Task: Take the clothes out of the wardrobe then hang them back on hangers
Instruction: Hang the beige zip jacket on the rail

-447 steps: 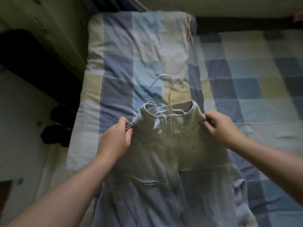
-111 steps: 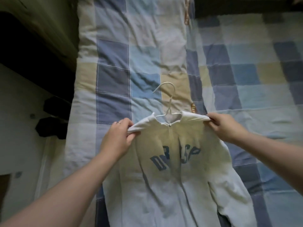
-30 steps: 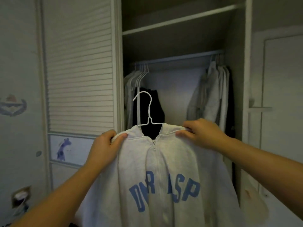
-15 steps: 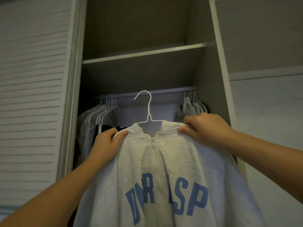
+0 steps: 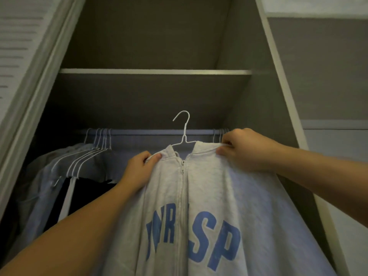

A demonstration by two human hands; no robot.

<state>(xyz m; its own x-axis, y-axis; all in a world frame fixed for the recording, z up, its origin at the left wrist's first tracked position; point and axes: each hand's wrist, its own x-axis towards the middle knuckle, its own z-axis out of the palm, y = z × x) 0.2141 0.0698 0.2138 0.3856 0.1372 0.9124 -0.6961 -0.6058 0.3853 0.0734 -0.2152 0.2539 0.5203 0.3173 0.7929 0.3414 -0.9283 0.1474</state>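
Hoodie (image 5: 209, 196) on hanger (image 5: 184, 139), mid-frame; L hand (image 5: 137, 172) & R hand (image 5: 245, 150) each pinch a shoulder. Hook (image 5: 185, 116) not yet on rail (image 5: 149, 132). Lower left, other clothes (image 5: 79, 162) already hung.

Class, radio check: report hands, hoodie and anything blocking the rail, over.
Left hand, right hand grip hoodie shoulders. Hanger hook above rail, not yet on. Hung clothes bunched either side, gap mid-rail.

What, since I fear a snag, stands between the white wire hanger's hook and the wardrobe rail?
Nothing visible. The white wire hanger, carrying the light grey zip hoodie, shows its hook above a bare stretch of the grey-blue wardrobe rail, between the left bunch of white hangers and the right bunch.
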